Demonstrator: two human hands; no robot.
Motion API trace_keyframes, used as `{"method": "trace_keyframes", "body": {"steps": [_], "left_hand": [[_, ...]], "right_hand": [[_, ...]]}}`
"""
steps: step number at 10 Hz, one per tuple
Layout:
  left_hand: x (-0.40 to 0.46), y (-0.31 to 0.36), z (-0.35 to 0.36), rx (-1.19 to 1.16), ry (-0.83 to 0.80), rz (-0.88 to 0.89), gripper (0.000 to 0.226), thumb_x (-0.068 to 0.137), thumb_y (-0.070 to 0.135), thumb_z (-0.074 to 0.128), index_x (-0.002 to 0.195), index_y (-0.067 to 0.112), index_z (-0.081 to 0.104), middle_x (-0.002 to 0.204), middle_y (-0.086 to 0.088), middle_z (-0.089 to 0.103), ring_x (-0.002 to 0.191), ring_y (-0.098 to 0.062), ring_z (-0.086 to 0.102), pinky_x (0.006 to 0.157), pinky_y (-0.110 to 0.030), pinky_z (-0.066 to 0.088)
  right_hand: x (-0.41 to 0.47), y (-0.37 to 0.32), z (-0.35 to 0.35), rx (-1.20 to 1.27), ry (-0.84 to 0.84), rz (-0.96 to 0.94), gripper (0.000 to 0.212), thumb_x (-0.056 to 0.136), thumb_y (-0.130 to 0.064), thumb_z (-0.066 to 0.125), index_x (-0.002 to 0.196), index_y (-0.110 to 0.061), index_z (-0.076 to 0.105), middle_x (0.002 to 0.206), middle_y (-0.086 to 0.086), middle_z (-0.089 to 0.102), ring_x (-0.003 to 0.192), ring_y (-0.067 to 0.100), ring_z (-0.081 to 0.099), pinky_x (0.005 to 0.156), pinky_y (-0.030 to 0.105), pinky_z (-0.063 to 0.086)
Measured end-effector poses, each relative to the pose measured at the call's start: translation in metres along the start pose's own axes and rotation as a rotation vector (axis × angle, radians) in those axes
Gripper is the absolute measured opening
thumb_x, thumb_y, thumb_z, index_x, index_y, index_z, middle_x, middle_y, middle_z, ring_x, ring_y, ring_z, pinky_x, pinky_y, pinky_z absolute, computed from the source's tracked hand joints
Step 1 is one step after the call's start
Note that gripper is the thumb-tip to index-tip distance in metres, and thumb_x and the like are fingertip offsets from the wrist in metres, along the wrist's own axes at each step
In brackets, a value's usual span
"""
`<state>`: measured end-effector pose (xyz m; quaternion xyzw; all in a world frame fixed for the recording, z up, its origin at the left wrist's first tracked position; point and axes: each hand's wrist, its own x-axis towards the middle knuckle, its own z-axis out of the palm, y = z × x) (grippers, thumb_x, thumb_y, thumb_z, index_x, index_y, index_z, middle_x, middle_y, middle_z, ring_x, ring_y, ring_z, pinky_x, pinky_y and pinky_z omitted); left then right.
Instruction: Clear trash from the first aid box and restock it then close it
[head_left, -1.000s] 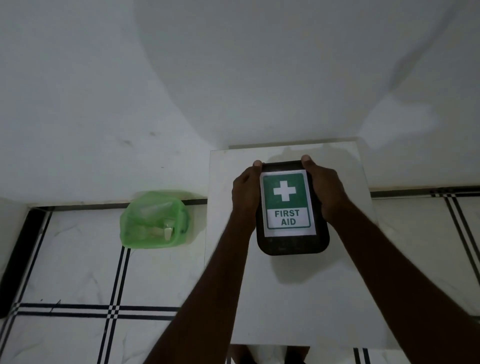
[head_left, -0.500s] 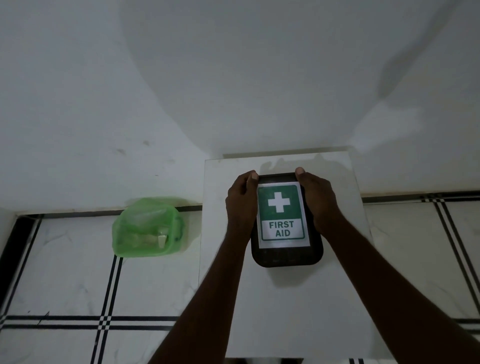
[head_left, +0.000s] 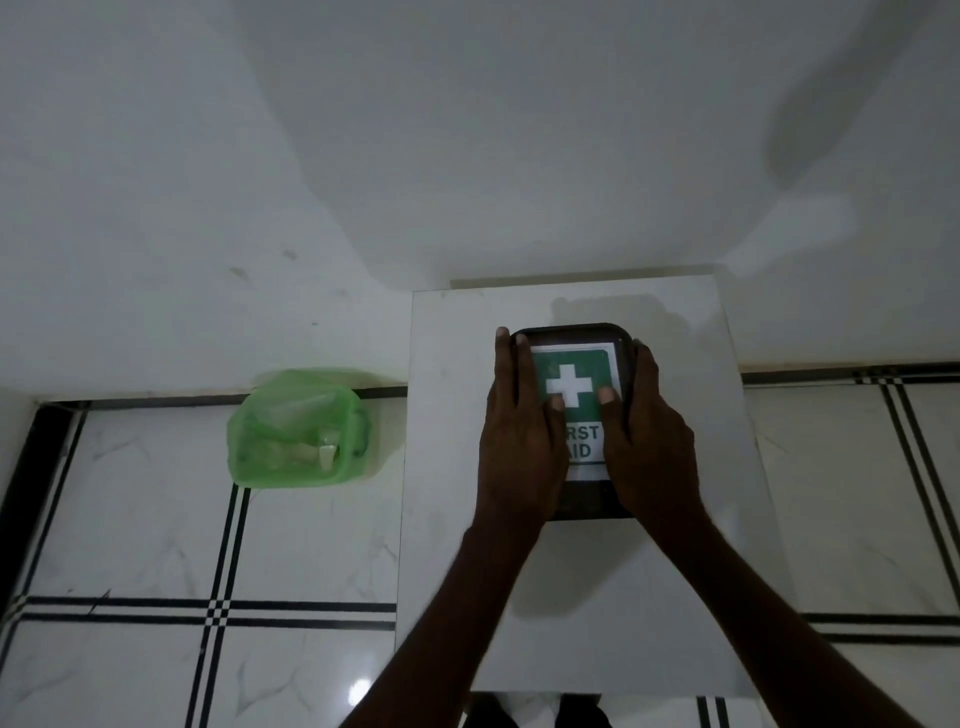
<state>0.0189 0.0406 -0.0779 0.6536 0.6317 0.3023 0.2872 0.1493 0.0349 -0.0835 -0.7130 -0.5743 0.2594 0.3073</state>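
White wall and marble floor tiles frame a small white table (head_left: 519, 613), with the closed first aid box (head_left: 571, 338) near its far edge. Both hands have slid from the box's 2 sides onto its lid: left hand (head_left: 522, 441) and right hand (head_left: 647, 441) lie flat and open, pressing down, gripping nothing. This looks like the final closing press, the green bin (head_left: 296, 431) on the floor already holding trash.

Box (head_left: 571, 338) is set on table (head_left: 571, 597), toward its far edge by the wall (head_left: 467, 156). Both hands (head_left: 519, 441) are laid flat on the lid. Bin (head_left: 296, 431) is placed on floor (head_left: 130, 519), left of table.
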Motion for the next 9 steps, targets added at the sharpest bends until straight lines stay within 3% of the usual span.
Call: {"method": "trace_keyframes", "body": {"steps": [2, 3, 4, 5, 6, 7, 8, 9], "left_hand": [[0.000, 0.002, -0.003, 0.033, -0.009, 0.005, 0.065, 0.104, 0.037, 0.032, 0.160, 0.014, 0.008, 0.169, -0.001, -0.003, 0.143, -0.017, 0.034, 0.106, -0.036, 0.048], [-0.002, 0.003, -0.005, 0.028, 0.042, -0.002, 0.066, 0.104, 0.036, 0.041, 0.160, 0.015, 0.013, 0.169, -0.003, -0.005, 0.147, -0.012, 0.022, 0.114, -0.034, 0.038], [-0.009, 0.001, -0.008, 0.040, 0.100, -0.043, 0.070, 0.103, 0.034, 0.047, 0.160, 0.016, 0.012, 0.168, -0.007, 0.008, 0.146, -0.005, 0.013, 0.118, -0.034, 0.029], [-0.016, 0.001, -0.009, -0.044, 0.040, -0.089, 0.071, 0.103, 0.033, 0.047, 0.160, 0.015, 0.007, 0.163, -0.006, 0.026, 0.139, -0.006, 0.037, 0.108, -0.013, 0.038], [-0.017, 0.000, -0.006, -0.124, 0.026, -0.148, 0.070, 0.104, 0.032, 0.047, 0.160, 0.019, 0.007, 0.146, 0.009, 0.041, 0.105, 0.021, 0.045, 0.082, 0.011, 0.031], [-0.019, 0.001, -0.006, -0.143, 0.034, -0.162, 0.069, 0.104, 0.032, 0.047, 0.160, 0.021, 0.008, 0.139, 0.014, 0.044, 0.100, 0.019, 0.049, 0.080, 0.011, 0.032], [-0.016, 0.000, -0.006, -0.147, 0.039, -0.150, 0.069, 0.104, 0.032, 0.046, 0.160, 0.022, 0.008, 0.146, 0.002, 0.050, 0.111, 0.002, 0.053, 0.080, 0.010, 0.035], [-0.017, 0.003, -0.009, -0.167, 0.033, -0.141, 0.069, 0.104, 0.033, 0.047, 0.160, 0.020, 0.008, 0.146, 0.000, 0.051, 0.114, 0.000, 0.051, 0.086, 0.004, 0.039]], "right_hand": [[0.000, 0.002, 0.001, -0.025, 0.019, -0.008, 0.063, 0.099, -0.052, 0.028, 0.148, -0.011, 0.027, 0.097, 0.004, 0.071, 0.067, 0.008, 0.065, 0.056, 0.014, 0.050], [-0.001, 0.002, -0.001, -0.028, 0.025, -0.013, 0.068, 0.097, -0.054, 0.031, 0.150, -0.012, 0.024, 0.111, 0.009, 0.070, 0.080, 0.015, 0.069, 0.064, 0.023, 0.058], [-0.007, 0.000, -0.005, -0.110, 0.061, -0.075, 0.073, 0.095, -0.056, 0.029, 0.155, -0.016, 0.017, 0.137, 0.014, 0.055, 0.112, 0.027, 0.064, 0.083, 0.040, 0.060], [-0.016, -0.002, -0.004, -0.219, -0.015, -0.153, 0.074, 0.094, -0.055, 0.026, 0.157, -0.021, 0.011, 0.155, 0.018, 0.032, 0.129, 0.033, 0.049, 0.091, 0.044, 0.057], [-0.015, -0.001, -0.002, -0.212, -0.034, -0.177, 0.073, 0.094, -0.055, 0.026, 0.157, -0.020, 0.014, 0.149, 0.017, 0.035, 0.120, 0.029, 0.056, 0.085, 0.040, 0.060], [-0.017, -0.001, -0.003, -0.181, -0.034, -0.187, 0.073, 0.095, -0.054, 0.030, 0.156, -0.017, 0.018, 0.135, 0.016, 0.044, 0.104, 0.023, 0.064, 0.078, 0.030, 0.060], [-0.016, 0.000, -0.004, -0.176, -0.041, -0.190, 0.071, 0.096, -0.053, 0.034, 0.156, -0.018, 0.018, 0.129, 0.015, 0.046, 0.096, 0.022, 0.065, 0.073, 0.028, 0.060], [-0.015, -0.004, -0.007, -0.186, -0.066, -0.132, 0.070, 0.098, -0.051, 0.036, 0.157, -0.022, 0.013, 0.134, 0.014, 0.043, 0.101, 0.024, 0.064, 0.076, 0.031, 0.060]]}}
